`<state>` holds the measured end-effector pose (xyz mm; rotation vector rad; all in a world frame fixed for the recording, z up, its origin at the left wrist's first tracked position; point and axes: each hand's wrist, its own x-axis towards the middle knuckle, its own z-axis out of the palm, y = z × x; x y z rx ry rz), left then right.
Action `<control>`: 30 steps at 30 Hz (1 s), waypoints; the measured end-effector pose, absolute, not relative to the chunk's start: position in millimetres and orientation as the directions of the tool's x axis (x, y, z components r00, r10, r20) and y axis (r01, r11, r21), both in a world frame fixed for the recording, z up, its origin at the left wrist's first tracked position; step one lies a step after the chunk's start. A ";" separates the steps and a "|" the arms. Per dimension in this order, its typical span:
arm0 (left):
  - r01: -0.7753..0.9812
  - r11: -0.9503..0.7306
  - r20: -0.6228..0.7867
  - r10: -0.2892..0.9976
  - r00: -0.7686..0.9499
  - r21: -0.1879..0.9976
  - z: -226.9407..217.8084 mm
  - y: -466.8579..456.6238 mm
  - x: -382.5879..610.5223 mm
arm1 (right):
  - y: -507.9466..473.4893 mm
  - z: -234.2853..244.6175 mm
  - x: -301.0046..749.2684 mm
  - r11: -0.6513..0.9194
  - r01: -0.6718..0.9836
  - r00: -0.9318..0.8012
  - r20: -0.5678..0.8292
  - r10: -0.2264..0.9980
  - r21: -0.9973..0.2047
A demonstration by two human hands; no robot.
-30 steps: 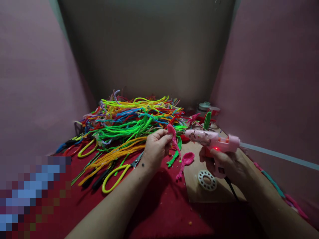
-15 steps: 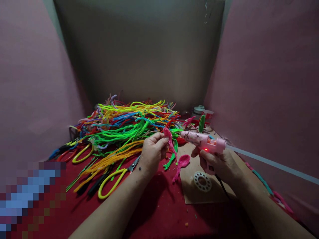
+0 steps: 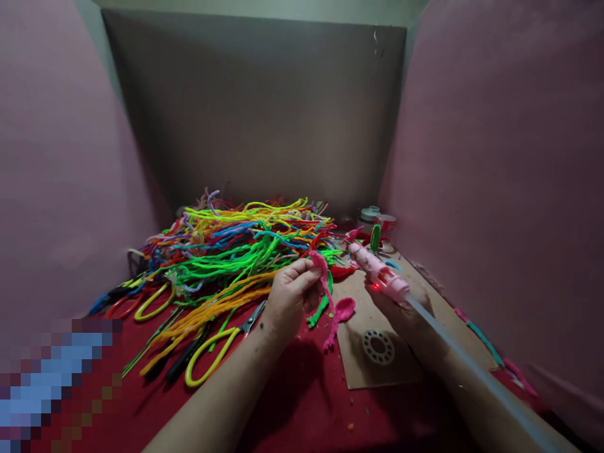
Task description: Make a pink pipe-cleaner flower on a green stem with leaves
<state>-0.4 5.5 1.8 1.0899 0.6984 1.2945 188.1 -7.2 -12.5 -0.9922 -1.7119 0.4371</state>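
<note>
My left hand (image 3: 289, 305) pinches a fuzzy pink pipe-cleaner petal (image 3: 321, 264) between thumb and fingers, its thin tail hanging down. In my right hand (image 3: 408, 318) is a pink hot glue gun (image 3: 377, 269) with a red light lit on its side. A long translucent glue stick (image 3: 465, 362) trails from its back end. The gun's nozzle points forward, apart from the petal and to its right. Below the hands lies a second pink pipe-cleaner petal (image 3: 343, 310), partly on a cardboard sheet (image 3: 358, 374). A green twisted piece (image 3: 321, 309) rests beside the held petal.
A heap of coloured pipe cleaners (image 3: 240, 245) spreads across the red cloth (image 3: 292, 409). Yellow-handled scissors (image 3: 212, 365) lie by my left forearm. On the cardboard sits a white ring with holes (image 3: 370, 356). A lidded jar (image 3: 369, 215) stands behind; pink walls (image 3: 500, 157) flank both sides.
The glue gun has turned, so its back end and glue stick now swing down toward me. My left hand keeps the petal almost still. The view has tilted slightly.
</note>
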 end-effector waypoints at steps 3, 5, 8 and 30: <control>-0.390 -0.071 0.221 0.908 0.355 0.918 4.6 -6.6 4.9 | -1.2 -18.6 191.4 0.587 0.556 -0.020 0.696 0.718 -0.588; -0.394 -0.040 0.235 0.856 0.460 0.918 6.3 -16.9 10.6 | 1.0 -21.3 192.4 0.548 0.699 -0.005 0.763 0.647 -0.460; -0.453 0.021 0.273 0.772 0.574 0.891 6.1 -31.7 20.1 | 2.4 -25.8 191.7 0.497 0.786 -0.011 0.795 0.607 -0.368; -0.511 0.069 0.317 0.710 0.629 0.857 1.1 -38.9 31.4 | 7.6 -36.1 185.3 0.324 0.946 -0.135 0.938 0.318 0.026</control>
